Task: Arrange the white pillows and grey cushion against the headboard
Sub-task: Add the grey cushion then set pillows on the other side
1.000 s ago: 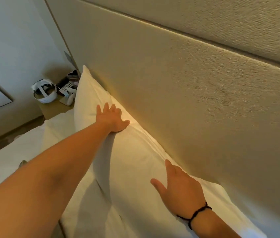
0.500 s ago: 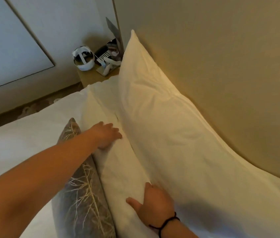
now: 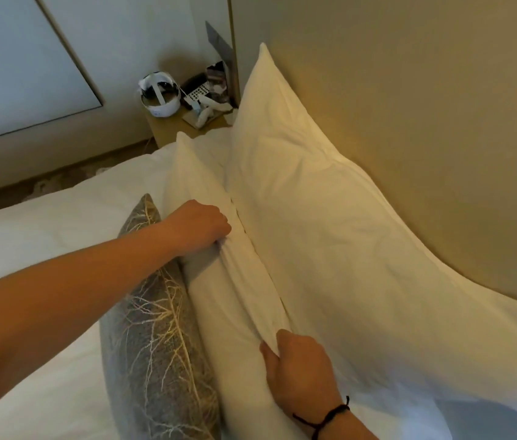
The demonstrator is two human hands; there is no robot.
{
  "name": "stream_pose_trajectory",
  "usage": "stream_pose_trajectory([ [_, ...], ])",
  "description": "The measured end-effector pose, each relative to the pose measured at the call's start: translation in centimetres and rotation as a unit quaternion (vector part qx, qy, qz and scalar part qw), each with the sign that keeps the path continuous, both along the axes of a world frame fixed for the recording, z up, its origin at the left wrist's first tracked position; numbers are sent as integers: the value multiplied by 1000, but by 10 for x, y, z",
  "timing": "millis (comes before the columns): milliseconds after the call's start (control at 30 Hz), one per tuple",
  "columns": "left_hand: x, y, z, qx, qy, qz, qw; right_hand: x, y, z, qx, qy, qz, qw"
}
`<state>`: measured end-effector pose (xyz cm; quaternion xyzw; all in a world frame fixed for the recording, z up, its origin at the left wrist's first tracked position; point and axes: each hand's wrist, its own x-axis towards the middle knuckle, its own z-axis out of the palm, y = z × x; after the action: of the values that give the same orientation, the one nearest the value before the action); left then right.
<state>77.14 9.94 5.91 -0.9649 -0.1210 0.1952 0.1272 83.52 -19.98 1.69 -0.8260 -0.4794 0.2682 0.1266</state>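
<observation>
One large white pillow (image 3: 330, 217) leans upright against the beige headboard (image 3: 425, 106). A second white pillow (image 3: 238, 300) stands on edge just in front of it. My left hand (image 3: 201, 227) is closed on the top edge of this second pillow, further from me. My right hand (image 3: 298, 366), with a black wrist band, pinches the same top edge closer to me. A grey cushion (image 3: 155, 338) with a pale branch pattern lies against the second pillow's front, partly under my left forearm.
A white duvet (image 3: 60, 223) covers the bed on the left. Beyond the pillows a wooden bedside table (image 3: 168, 128) carries a white headset (image 3: 158, 93), a phone and small items. A framed picture (image 3: 19, 68) hangs on the left wall.
Both hands left the pillow at the headboard, dropped to the second white pillow and closed on its top edge. The view has tilted down, bringing the grey cushion into sight.
</observation>
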Motion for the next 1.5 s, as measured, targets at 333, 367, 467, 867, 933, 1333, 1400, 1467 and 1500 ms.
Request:
stream_pose_trajectory([
  [333, 25, -39, 0, -97, 98, 12, 990, 37, -46, 14, 20, 236, -133, 962],
  [367, 28, -39, 3, -122, 106, 30, 986, 40, -54, 16, 23, 255, -140, 956],
  [467, 34, -38, 18, -163, 97, 50, 980, 46, -75, 26, 45, 261, -143, 953],
  [867, 47, -62, -32, -133, -24, 66, 989, 28, -89, -3, -70, -117, -65, 989],
  [933, 50, -61, -40, -125, -22, 66, 990, 23, -81, -8, -118, -137, -34, 983],
  [1333, 23, 32, -19, -7, 34, -32, 999, 8, 81, 6, 20, 52, 95, 994],
  [1400, 23, 50, -15, 9, 35, -20, 999, 11, 103, 2, 22, 102, 86, 991],
  [1467, 25, 69, -14, 48, 43, 13, 998, 16, 120, -5, 16, 123, 96, 988],
  [1500, 27, 78, -14, 68, 47, 31, 996, 19, 127, -9, 14, 127, 101, 987],
])
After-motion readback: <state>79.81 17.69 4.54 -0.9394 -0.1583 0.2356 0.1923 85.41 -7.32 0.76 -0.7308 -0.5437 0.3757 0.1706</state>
